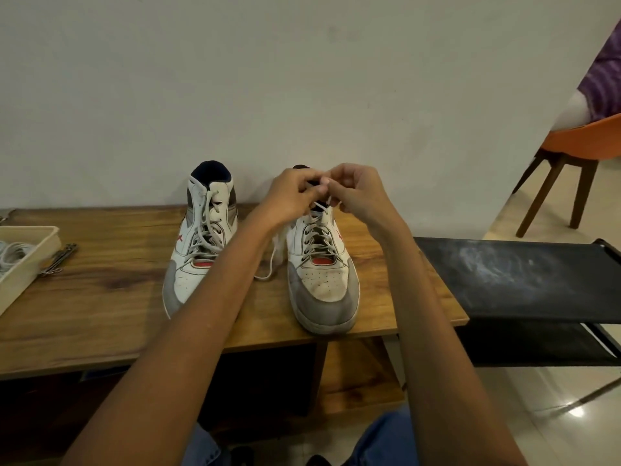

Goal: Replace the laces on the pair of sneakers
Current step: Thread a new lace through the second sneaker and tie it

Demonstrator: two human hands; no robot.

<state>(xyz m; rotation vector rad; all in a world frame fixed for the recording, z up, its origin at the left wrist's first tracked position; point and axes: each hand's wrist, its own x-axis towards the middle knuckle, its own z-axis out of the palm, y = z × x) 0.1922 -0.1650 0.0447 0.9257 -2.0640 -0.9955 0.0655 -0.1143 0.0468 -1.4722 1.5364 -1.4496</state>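
Head view, two white-and-grey high-top sneakers side by side on a wooden table (100,297), left hand (289,196) and right hand (356,190) both pinching the white lace (324,205) above the right sneaker (322,280) at 12 o'clock, left sneaker (198,243) laced at 10 o'clock, cream tray (30,260) at 9 o'clock

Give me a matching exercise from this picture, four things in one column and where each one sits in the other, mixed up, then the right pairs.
Things:
1. tray
2. chair
3. left sneaker
4. black stand

Places:
A. right of the table, touching its edge
B. far right, on the floor by the wall
C. left end of the table
D. on the table, nobody touching it

Pairs: 1-C, 2-B, 3-D, 4-A
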